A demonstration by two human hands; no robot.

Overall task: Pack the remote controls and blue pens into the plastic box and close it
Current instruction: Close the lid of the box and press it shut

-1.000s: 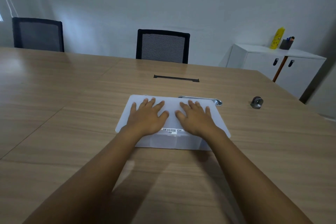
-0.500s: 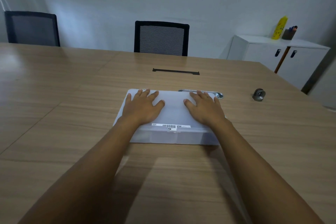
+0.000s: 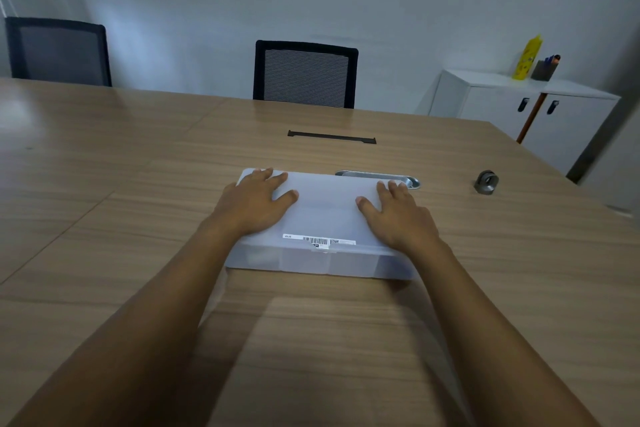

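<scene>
A translucent white plastic box [image 3: 325,215] lies on the wooden table [image 3: 138,218] with its lid down and a barcode sticker near the front edge. My left hand [image 3: 254,203] rests flat on the left part of the lid, fingers spread. On the right part lies my right hand [image 3: 398,215], also flat with fingers apart. Neither hand grips anything. No remote controls or blue pens show on the table; the frosted walls hide what is inside the box.
A silver oval cable grommet [image 3: 381,178] sits just behind the box. A small grey round object [image 3: 486,182] stands to the right. A black cable slot [image 3: 331,137] lies farther back. Two black chairs [image 3: 304,74] and a white cabinet [image 3: 519,107] stand beyond the table.
Both hands have slid apart along the lid, from side by side near the middle to the left and right ends. The box has stayed in place.
</scene>
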